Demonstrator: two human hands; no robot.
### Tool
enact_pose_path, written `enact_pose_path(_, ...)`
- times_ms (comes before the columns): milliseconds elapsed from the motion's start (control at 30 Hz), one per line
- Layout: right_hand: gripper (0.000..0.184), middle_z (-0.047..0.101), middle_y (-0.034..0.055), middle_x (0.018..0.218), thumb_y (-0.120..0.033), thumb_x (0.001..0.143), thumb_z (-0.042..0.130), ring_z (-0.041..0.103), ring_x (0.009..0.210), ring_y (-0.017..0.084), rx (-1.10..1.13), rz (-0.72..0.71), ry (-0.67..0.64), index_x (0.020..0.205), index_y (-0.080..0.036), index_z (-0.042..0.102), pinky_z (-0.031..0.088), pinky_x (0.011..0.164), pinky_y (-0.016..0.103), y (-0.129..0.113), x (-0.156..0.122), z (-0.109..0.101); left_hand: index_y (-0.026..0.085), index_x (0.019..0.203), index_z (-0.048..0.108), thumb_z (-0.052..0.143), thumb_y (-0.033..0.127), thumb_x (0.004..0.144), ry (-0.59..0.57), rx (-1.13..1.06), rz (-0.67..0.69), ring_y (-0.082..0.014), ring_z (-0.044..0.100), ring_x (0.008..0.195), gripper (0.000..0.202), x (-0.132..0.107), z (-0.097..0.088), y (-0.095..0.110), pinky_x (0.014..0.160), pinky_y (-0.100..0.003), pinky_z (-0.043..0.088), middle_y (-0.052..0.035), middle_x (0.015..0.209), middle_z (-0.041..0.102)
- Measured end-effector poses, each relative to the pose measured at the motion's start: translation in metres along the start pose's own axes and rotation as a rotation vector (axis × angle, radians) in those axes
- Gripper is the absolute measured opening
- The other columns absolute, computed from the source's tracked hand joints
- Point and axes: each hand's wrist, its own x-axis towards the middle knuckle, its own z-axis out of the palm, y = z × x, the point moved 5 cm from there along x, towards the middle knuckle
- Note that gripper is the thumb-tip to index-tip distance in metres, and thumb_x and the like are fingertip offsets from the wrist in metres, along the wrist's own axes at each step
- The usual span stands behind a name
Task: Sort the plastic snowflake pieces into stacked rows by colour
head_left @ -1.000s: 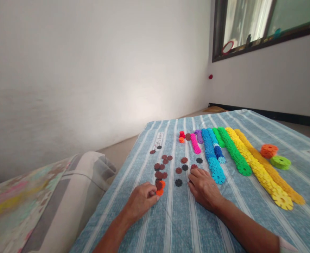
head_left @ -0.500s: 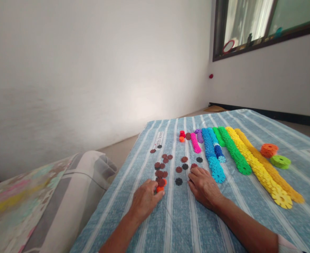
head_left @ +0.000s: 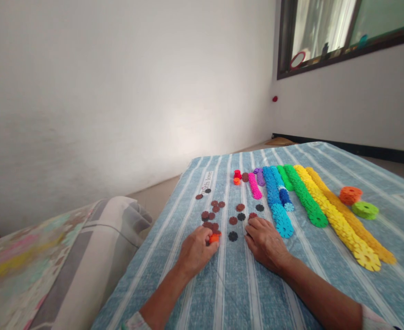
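Note:
My left hand [head_left: 195, 250] is closed around orange notched discs [head_left: 214, 238], thumb and fingers pinching them just above the cloth. Brown discs [head_left: 215, 227] lie right beyond its fingertips, some overlapping. My right hand [head_left: 266, 240] rests on the cloth with its fingers curled in; what they hold, if anything, is hidden. At its knuckles a brown disc [head_left: 253, 215] shows in part. Between the hands lie a black disc [head_left: 233, 236] and a brown disc [head_left: 233, 221]. Light blue discs [head_left: 283, 222] end a long overlapping row just right of my right hand.
Overlapping rows of green [head_left: 305, 197], yellow [head_left: 339, 224] and pink discs [head_left: 255, 186] run across the striped cloth [head_left: 174, 302]. Orange [head_left: 351, 195] and lime discs [head_left: 365, 210] are stacked at the right. A covered surface [head_left: 95, 256] stands at the left, beside a white wall [head_left: 119, 91].
My left hand has shifted slightly forward and to the right with the orange discs, covering part of the brown pile. My right hand has stayed in place.

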Motion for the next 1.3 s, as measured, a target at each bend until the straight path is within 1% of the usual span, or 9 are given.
enact_pose_path(200,0.011,0.057,0.0053,0.087,-0.016,0.088,0.055,0.051,0.092,0.021,-0.005,-0.005,0.000,0.078,-0.019,0.058,0.040,0.085,0.035,0.000,0.000,-0.002,0.019,0.063,0.052,0.055,0.029,0.073,0.073,-0.040,0.030,-0.0122,0.047,0.064,0.015,0.009,-0.003,0.001,0.061,-0.025,0.035,0.0014,0.068,0.049)
enact_pose_path(400,0.010,0.057,0.0055,0.088,-0.017,0.087,0.055,0.051,0.092,0.021,-0.006,-0.003,0.006,0.078,-0.019,0.057,0.039,0.085,0.036,0.001,0.000,-0.001,0.019,0.061,0.053,0.056,0.026,0.070,0.038,-0.054,0.023,-0.0120,0.048,0.064,0.012,0.006,-0.005,-0.001,0.062,-0.025,0.037,0.0019,0.066,0.050)
enact_pose_path(600,0.011,0.057,0.0053,0.087,-0.016,0.088,0.054,0.051,0.092,0.021,-0.001,-0.009,0.000,0.077,-0.019,0.057,0.039,0.086,0.036,0.001,0.000,-0.001,0.019,0.065,0.056,0.054,0.029,0.073,0.068,-0.010,0.023,-0.0132,0.048,0.065,0.013,0.008,-0.006,-0.001,0.063,-0.026,0.038,0.0008,0.068,0.051)
enact_pose_path(700,0.011,0.057,0.0055,0.088,-0.016,0.087,0.054,0.051,0.092,0.021,-0.005,0.001,-0.003,0.077,-0.019,0.057,0.039,0.085,0.036,0.001,0.001,-0.002,0.019,0.064,0.056,0.054,0.028,0.074,0.057,-0.027,0.052,-0.0127,0.048,0.065,0.013,0.008,-0.005,0.003,0.062,-0.026,0.038,0.0003,0.069,0.051)
enact_pose_path(833,0.011,0.057,0.0053,0.087,-0.016,0.087,0.055,0.051,0.092,0.021,-0.005,-0.018,0.002,0.078,-0.019,0.058,0.039,0.085,0.036,-0.001,0.001,-0.003,0.019,0.074,0.061,0.056,0.028,0.074,0.061,-0.067,0.089,-0.0129,0.050,0.066,0.011,0.006,-0.003,0.012,0.062,-0.025,0.039,-0.0002,0.073,0.053)
enact_pose_path(967,0.010,0.057,0.0051,0.087,-0.017,0.088,0.054,0.051,0.093,0.021,-0.007,-0.020,0.011,0.078,-0.019,0.057,0.039,0.084,0.035,-0.001,0.001,-0.003,0.019,0.069,0.058,0.054,0.023,0.073,0.019,-0.041,0.122,-0.0134,0.051,0.069,0.007,0.006,0.001,0.018,0.062,-0.025,0.039,-0.0013,0.074,0.054)
enact_pose_path(1133,0.012,0.057,0.0054,0.087,-0.017,0.089,0.054,0.051,0.093,0.021,-0.008,-0.005,-0.006,0.078,-0.019,0.058,0.039,0.086,0.035,0.000,0.001,-0.003,0.019,0.071,0.060,0.053,0.027,0.077,0.055,0.013,0.076,-0.0135,0.051,0.067,0.012,0.009,-0.004,0.006,0.064,-0.026,0.038,-0.0016,0.074,0.055)
enact_pose_path(1233,0.011,0.057,0.0057,0.087,-0.018,0.089,0.054,0.051,0.094,0.022,-0.012,0.002,-0.006,0.078,-0.018,0.058,0.039,0.086,0.036,0.000,0.001,-0.003,0.019,0.072,0.061,0.053,0.025,0.077,0.059,0.046,0.038,-0.0139,0.052,0.069,0.012,0.011,-0.011,-0.002,0.068,-0.026,0.039,-0.0013,0.074,0.056)
enact_pose_path(1300,0.011,0.057,0.0055,0.086,-0.018,0.088,0.055,0.051,0.093,0.021,-0.013,-0.002,-0.007,0.078,-0.019,0.058,0.039,0.086,0.035,0.001,0.001,-0.003,0.019,0.072,0.061,0.052,0.024,0.077,0.043,0.065,0.034,-0.0140,0.052,0.069,0.011,0.011,-0.012,-0.003,0.068,-0.026,0.038,-0.0011,0.074,0.056)
